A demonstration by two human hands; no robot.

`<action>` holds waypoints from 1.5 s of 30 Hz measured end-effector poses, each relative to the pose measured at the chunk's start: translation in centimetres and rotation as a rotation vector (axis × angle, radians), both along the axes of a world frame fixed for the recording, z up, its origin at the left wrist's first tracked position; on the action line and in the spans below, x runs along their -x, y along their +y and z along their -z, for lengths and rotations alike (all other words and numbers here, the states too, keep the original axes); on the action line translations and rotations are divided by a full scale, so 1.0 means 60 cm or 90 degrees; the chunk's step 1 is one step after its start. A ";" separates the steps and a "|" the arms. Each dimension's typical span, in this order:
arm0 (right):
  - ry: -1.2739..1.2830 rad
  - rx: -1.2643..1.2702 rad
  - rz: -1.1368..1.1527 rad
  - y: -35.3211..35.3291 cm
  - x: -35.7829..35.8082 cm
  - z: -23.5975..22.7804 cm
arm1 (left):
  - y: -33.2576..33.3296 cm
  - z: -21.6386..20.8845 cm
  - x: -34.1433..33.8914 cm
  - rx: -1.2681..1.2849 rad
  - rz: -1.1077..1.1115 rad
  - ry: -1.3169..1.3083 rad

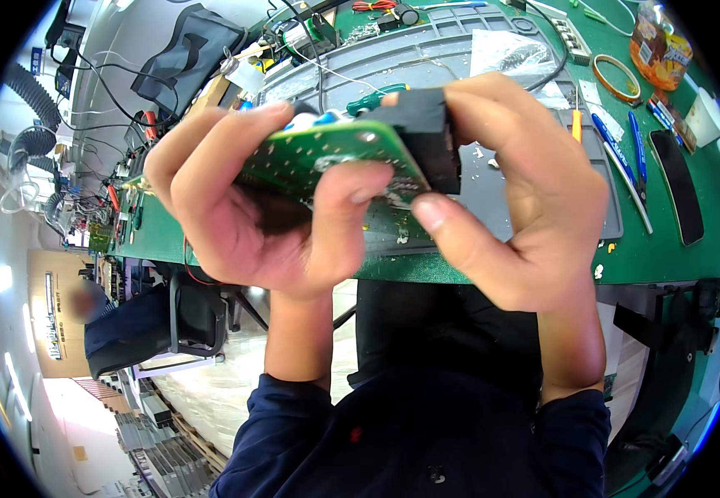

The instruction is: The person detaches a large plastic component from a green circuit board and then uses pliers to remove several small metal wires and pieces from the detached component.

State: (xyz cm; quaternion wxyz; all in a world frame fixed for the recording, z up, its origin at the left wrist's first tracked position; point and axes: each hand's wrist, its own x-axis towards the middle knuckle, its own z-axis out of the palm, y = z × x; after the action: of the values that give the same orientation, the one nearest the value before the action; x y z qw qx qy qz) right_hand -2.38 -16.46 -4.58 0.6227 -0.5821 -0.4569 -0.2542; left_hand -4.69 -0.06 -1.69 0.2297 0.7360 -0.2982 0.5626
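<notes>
A green circuit board (293, 164) is held up in front of me, tilted so its soldered underside faces me. My left hand (240, 212) is closed around it, the thumb pressed on the soldered side and the fingers over the far edge. White and blue components show along its top edge. At the board's right end sits a black block-shaped part (432, 137). My right hand (534, 195) grips this part, fingers on its top and far side, thumb at the board's lower right corner. Behind the board lies a dark green-handled tool (377, 98), partly hidden.
A grey work mat (426, 62) with white scraps covers much of the green table. A clear plastic bag (509, 54) lies on it. To the right are a tape roll (616, 79), pens (638, 153) and a phone (677, 187). Another person (123, 324) sits far left.
</notes>
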 end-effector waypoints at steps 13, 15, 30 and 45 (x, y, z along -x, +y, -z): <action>0.136 0.031 -0.014 -0.005 -0.007 -0.006 | 0.014 -0.003 -0.039 0.007 0.081 0.001; 0.148 0.026 0.011 -0.005 -0.002 -0.007 | 0.012 -0.002 -0.041 0.015 0.098 0.000; 0.193 -0.004 0.110 0.011 0.025 -0.013 | 0.007 -0.010 -0.047 -0.008 0.079 -0.053; 0.226 0.031 0.155 0.005 0.036 -0.021 | 0.017 -0.012 -0.048 -0.049 0.073 -0.084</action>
State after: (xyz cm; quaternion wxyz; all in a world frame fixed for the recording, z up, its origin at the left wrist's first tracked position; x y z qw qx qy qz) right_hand -4.55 -16.18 -3.30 0.6438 -0.6836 -0.2724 -0.2096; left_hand -1.78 0.97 -0.96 0.2126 0.6875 -0.3756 0.5840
